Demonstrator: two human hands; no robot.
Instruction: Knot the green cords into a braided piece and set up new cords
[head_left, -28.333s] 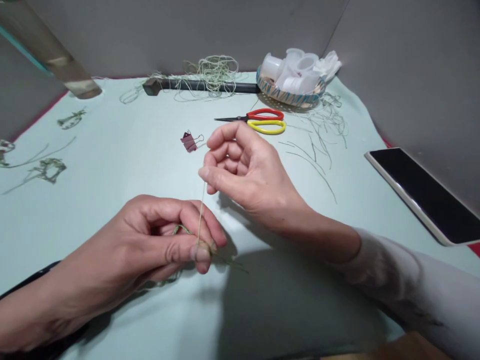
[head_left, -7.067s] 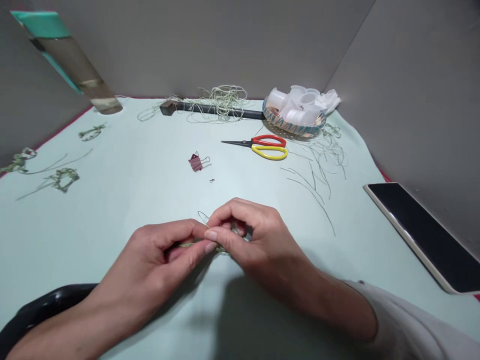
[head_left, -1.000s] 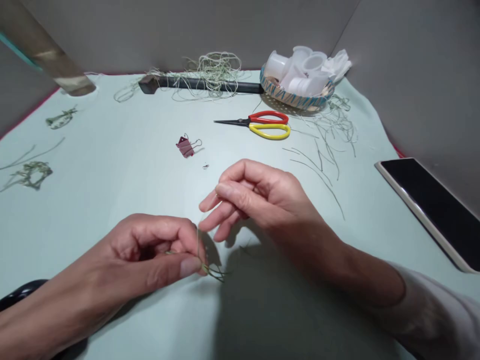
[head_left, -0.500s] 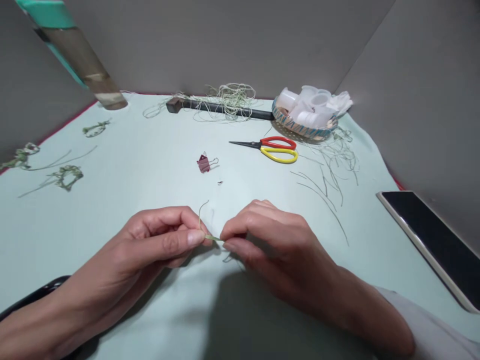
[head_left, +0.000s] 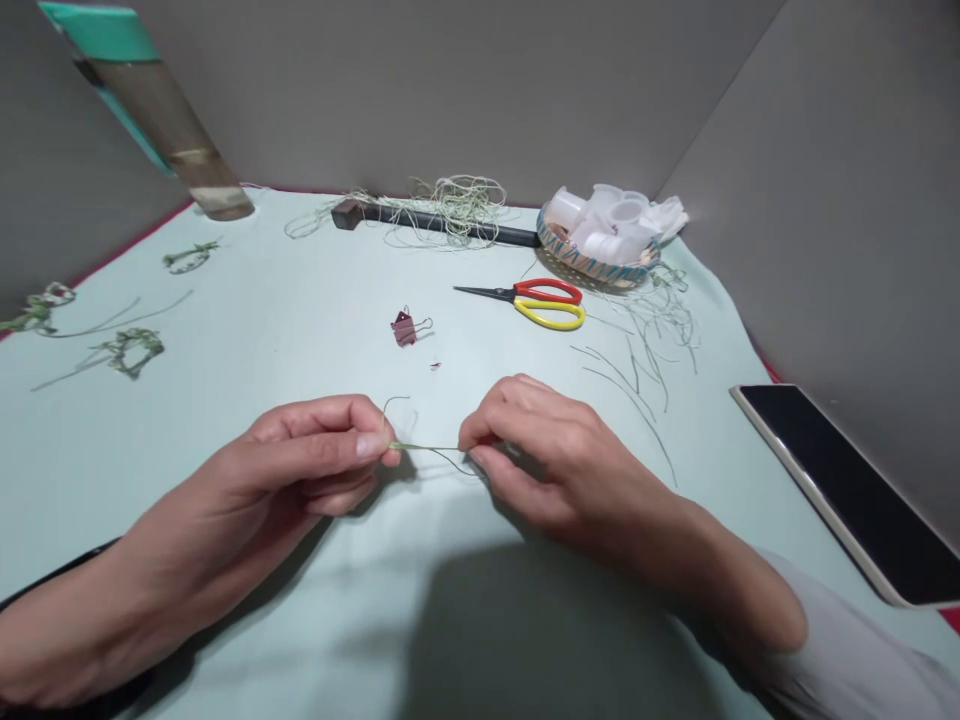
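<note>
A thin green cord point(head_left: 426, 447) stretches nearly level between my two hands. My left hand point(head_left: 315, 455) pinches its left part between thumb and forefinger, and a loose end curls up above the fingertips. On the right, the fingertips of my right hand point(head_left: 559, 460) are closed on the cord, with a thin strand sagging just below it. Beyond the hands lie a dark red binder clip point(head_left: 405, 328), a tiny object point(head_left: 435, 366) too small to name, and scissors point(head_left: 536, 300) with one red and one yellow handle loop.
A tangle of cord point(head_left: 465, 208) lies over a dark rod point(head_left: 495, 234) at the back. Beside it, a basket point(head_left: 592, 268) holds white plastic spools. Cut strands point(head_left: 637, 390) and a phone point(head_left: 847, 490) are right; knotted green pieces point(head_left: 135, 352) and a bottle point(head_left: 176, 130) left.
My hands have moved apart, the left one leftward and the right one slightly rightward, and a longer stretch of cord shows between them. The view has shifted a little.
</note>
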